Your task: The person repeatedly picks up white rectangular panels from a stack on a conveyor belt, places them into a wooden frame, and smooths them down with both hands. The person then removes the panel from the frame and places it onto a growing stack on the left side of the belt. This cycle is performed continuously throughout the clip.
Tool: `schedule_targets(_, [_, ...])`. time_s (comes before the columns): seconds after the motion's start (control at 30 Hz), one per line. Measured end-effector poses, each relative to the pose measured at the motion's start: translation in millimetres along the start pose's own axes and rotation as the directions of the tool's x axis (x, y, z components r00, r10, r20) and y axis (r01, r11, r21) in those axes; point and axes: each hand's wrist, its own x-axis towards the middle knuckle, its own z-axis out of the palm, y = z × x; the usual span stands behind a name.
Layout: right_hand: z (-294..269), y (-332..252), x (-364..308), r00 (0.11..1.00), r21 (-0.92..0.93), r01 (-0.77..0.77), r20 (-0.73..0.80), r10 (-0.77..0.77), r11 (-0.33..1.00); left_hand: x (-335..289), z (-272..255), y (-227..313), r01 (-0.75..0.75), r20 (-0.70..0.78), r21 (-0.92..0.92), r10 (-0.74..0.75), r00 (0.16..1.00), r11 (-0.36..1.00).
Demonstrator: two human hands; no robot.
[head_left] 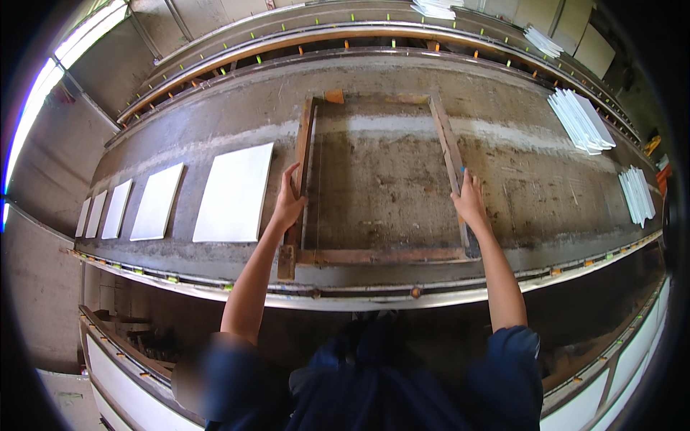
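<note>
A large rectangular wooden frame lies over the long grey table in front of me, and the stained tabletop shows through its middle. Whether a fine mesh spans it, I cannot tell. My left hand grips its left bar, thumb on the inner side. On the opposite bar my right hand is closed in the same way, with something small and blue at a fingertip. A short wooden block sticks out at the near left corner. An orange piece sits on the far bar.
Left of the frame, white flat sheets lie spaced in a row. Fanned stacks of white sheets rest at the right end. A metal rail with small coloured clips edges the table. Another long table runs behind.
</note>
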Motion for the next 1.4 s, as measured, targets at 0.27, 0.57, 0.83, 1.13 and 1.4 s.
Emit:
schedule_targets(0.27, [-19, 2, -43, 0.993, 0.014, -0.074, 0.096, 0.072, 0.997, -39, 1, 19, 0.052, 0.047, -0.075, -0.048, 0.998, 0.996])
schedule_targets(0.57, [-22, 25, -40, 0.993, 0.064, -0.087, 0.089, 0.081, 0.994, -38, 23, 26, -0.011, 0.031, 0.045, 0.010, 0.999, 0.999])
schedule_targets(0.83, [-22, 24, -47, 0.995, 0.044, -0.051, 0.086, 0.048, 0.998, -42, 16, 49, 0.155, 0.091, 0.114, -0.166, 0.982, 0.981])
schedule_targets(1.13, [-25, 17, -49, 0.997, -0.021, -0.012, 0.074, 0.014, 1.000, -35, 24, 63, -0.042, 0.113, 0.495, -0.017, 0.993, 0.868])
schedule_targets(1.4, [-100, 73, -87, 0.952, 0.119, 0.245, 0.159, -0.262, 0.962, -32, 70, 182, -0.077, 0.212, 0.187, 0.037, 0.977, 0.979])
